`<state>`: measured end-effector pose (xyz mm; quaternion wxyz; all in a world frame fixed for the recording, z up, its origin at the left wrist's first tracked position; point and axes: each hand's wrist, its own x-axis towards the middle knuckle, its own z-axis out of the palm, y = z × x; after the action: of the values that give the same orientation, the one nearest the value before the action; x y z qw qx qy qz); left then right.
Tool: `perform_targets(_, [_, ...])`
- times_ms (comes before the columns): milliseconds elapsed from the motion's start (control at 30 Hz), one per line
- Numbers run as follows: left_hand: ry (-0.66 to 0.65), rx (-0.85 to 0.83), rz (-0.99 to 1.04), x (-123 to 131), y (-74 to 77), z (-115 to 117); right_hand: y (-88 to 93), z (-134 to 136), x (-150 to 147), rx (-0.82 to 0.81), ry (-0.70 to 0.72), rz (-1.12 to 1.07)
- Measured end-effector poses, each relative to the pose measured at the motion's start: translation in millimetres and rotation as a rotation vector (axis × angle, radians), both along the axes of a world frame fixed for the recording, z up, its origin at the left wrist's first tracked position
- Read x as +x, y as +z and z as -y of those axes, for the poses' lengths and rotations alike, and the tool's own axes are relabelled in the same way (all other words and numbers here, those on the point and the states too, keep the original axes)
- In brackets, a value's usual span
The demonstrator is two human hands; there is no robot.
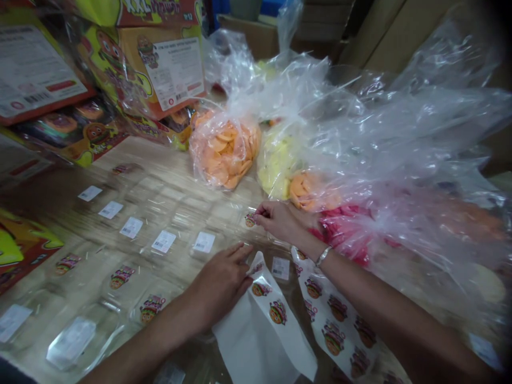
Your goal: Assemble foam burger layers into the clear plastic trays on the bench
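My right hand (280,220) pinches a small burger sticker (250,220) between thumb and fingertips, over the clear plastic packs in the middle of the table. Below and to its left is my left hand (224,280), thumb against the upper edge of a white sticker sheet (276,309) that curls up from the table; its fingers point right. A second strip of burger stickers (332,325) lies under my right forearm. Clear packs with white barcode labels (164,241) stand in rows to the left, and nearer ones bear burger stickers (122,277).
Printed display boxes (160,64) are stacked at the back left. Clear bags hold orange discs (226,152), yellow pieces (278,160) and pink-red pieces (346,232) along the back and right. Another printed box (24,245) sits at the left edge. Cardboard (400,37) stands behind.
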<state>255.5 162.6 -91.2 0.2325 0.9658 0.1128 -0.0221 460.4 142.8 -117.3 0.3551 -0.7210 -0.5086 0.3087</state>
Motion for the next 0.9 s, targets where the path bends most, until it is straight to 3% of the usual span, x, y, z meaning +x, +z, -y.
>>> perform_targets(267, [0.000,-0.006,-0.029,-0.6,0.6,-0.8,-0.7,1.2,-0.8,-0.021,0.029,0.169])
perform_targets(500, [-0.015,-0.084,0.077,1.2,4.7,-3.2,30.5,3.5,-26.6,-0.256,0.075,0.600])
perform_targets(633, [-0.011,-0.136,0.118,-2.3,10.1,-3.6,46.0,11.5,-31.7,-0.169,0.044,0.759])
perform_targets(733, [0.105,-0.248,0.280,-9.7,18.6,-0.5,63.0,35.4,-27.4,0.008,0.082,0.555])
perform_targets(833, [0.419,-0.506,0.348,-17.6,29.2,7.3,80.8,69.7,-26.3,0.021,0.266,0.055])
perform_targets(900, [0.641,-0.772,0.313,-20.8,36.1,13.7,85.4,90.1,-30.1,-0.021,0.295,-0.203])
